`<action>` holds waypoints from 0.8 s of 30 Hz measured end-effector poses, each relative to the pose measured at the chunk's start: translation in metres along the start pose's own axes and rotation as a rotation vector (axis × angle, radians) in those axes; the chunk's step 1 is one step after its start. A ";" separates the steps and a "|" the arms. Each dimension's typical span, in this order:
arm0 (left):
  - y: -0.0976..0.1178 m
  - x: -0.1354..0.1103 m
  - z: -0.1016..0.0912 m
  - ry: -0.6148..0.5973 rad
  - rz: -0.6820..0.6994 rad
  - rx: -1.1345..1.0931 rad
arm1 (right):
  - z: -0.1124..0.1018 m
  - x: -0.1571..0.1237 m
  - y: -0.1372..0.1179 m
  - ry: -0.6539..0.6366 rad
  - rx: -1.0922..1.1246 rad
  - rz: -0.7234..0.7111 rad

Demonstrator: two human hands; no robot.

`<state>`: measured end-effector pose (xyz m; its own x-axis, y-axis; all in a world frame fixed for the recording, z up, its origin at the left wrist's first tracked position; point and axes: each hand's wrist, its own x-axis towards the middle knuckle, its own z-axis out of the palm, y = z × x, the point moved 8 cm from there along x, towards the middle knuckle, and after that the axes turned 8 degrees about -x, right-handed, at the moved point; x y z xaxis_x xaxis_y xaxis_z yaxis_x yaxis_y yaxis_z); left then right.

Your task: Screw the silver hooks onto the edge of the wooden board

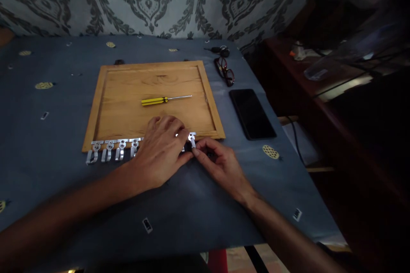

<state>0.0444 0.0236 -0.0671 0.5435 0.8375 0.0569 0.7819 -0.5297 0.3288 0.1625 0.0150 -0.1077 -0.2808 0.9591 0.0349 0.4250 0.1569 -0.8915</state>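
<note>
A wooden framed board (208,102) lies on the cloth, with several silvery metal hooks (121,149) in a row along its near edge. My left hand (162,151) is over the right part of this row, fingers bent across the board's edge. Its thumb and forefinger close around the end metal hook (192,140), though the exact contact is partly hidden. From the right, my right hand (221,166) pinches that same hook between thumb and forefinger. A yellow-and-black screwdriver (166,100) rests on the board beyond my left hand, its shaft pointing right.
Right of the board are a black phone (252,114), eyeglasses (224,71) and a small dark item (221,50) with a thin tip. A blue patterned cloth (64,111) covers the table. Past its right edge stands dark red furniture (323,115) with cables and clear plastic.
</note>
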 end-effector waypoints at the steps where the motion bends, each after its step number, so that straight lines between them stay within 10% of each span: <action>1: 0.000 0.000 0.000 0.004 -0.002 -0.001 | 0.000 0.000 0.000 0.002 -0.003 -0.001; 24: 0.003 -0.002 -0.002 0.036 -0.028 -0.019 | -0.004 -0.003 -0.006 0.029 -0.062 -0.011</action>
<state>0.0449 0.0208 -0.0649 0.5100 0.8563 0.0809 0.7905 -0.5038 0.3483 0.1642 0.0121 -0.1005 -0.2610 0.9636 0.0583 0.4749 0.1807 -0.8613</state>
